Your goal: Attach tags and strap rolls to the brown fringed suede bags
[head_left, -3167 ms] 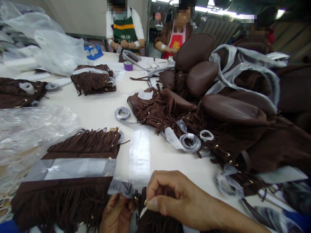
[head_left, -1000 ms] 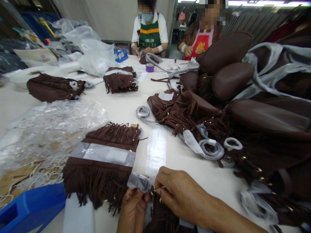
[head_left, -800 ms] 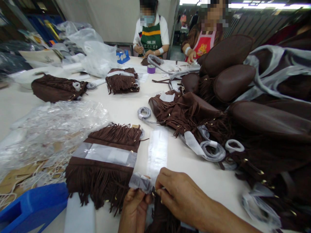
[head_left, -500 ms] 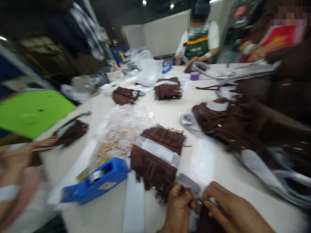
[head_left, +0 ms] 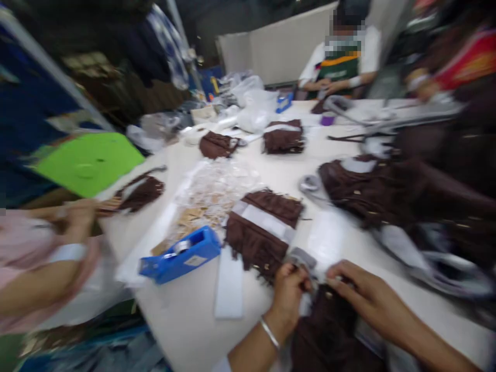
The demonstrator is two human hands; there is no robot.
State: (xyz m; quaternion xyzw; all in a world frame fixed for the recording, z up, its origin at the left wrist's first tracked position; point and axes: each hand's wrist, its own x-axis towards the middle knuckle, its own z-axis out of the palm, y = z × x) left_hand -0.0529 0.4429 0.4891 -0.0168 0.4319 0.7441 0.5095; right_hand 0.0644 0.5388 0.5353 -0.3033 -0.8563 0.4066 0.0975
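At the near side of the table, my left hand [head_left: 289, 292] is closed in a pinch on a grey wrapped strip [head_left: 304, 257]. My right hand [head_left: 351, 281] is closed at the upper edge of a brown soft piece [head_left: 329, 336] with a small metal fitting; what its fingertips pinch is blurred. The brown piece hangs below both hands, partly out of view. Just beyond my left hand lies a brown fringed bundle [head_left: 251, 243] with a white band [head_left: 267, 222] across it.
A blue tape dispenser [head_left: 194, 253] stands left, beside a white strip [head_left: 229, 289] and a clear bag of small tan pieces [head_left: 197, 214]. A tape roll [head_left: 310, 183] and heaped brown items [head_left: 360, 194] lie right. Co-workers sit at the left [head_left: 65, 258] and far side [head_left: 341, 67].
The view has shifted, so the table's things sit farther right and more of the left co-worker shows. My hands stay close together; more of the brown piece below them is visible.
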